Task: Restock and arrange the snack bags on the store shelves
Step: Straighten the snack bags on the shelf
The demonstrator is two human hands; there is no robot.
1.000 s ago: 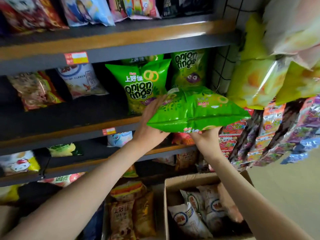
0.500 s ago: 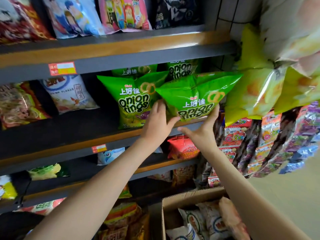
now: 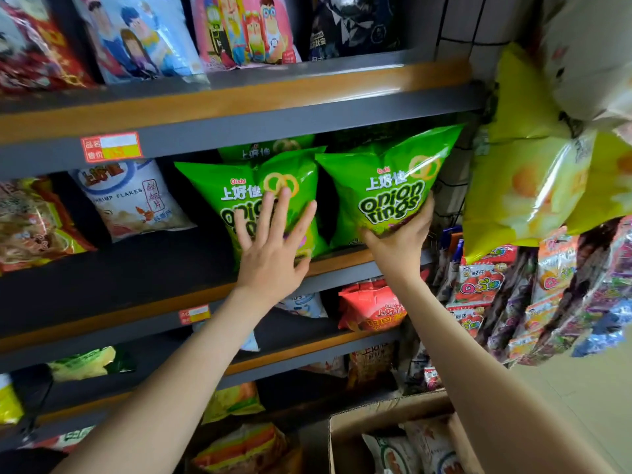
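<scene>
Two green onion rings bags stand upright side by side on the middle shelf. My right hand grips the lower right corner of the right green bag, which leans against the shelf's right end. My left hand lies flat with spread, straight fingers against the front of the left green bag. More green bags show behind them.
A white shrimp flakes bag stands to the left, with bare shelf between it and the green bags. A cardboard box with snack bags sits below. Yellow bags and snack strips hang at right. Other snack bags line the shelf above.
The green bag went from lying flat in both hands to standing upright at the shelf's right end. My left hand moved off it onto the neighbouring green bag.
</scene>
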